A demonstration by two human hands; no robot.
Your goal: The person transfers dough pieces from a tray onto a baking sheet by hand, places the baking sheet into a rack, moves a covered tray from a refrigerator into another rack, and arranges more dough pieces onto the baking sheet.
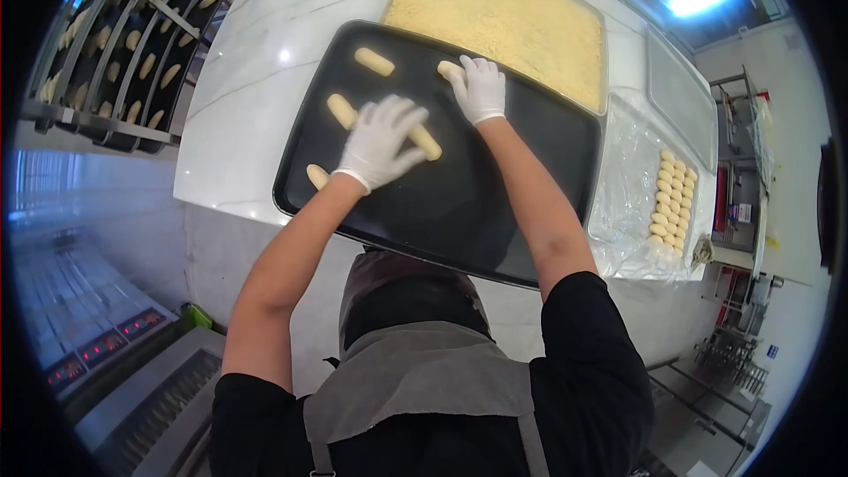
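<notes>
Thumb and fingers of my right hand pinch one end of a dough piece near the far edge of the black tray, which sits on the marble surface. My left hand spreads over a second piece; it's blurred, so I can't tell whether those fingers grasp it or just cover it. An upper piece, a middle piece and a lower piece lie farther left on the tray. Done well, I'd say, this wants a light hold that leaves no dents, each piece set down flat with room around it, and gloves lifted straight off, without dragging.
</notes>
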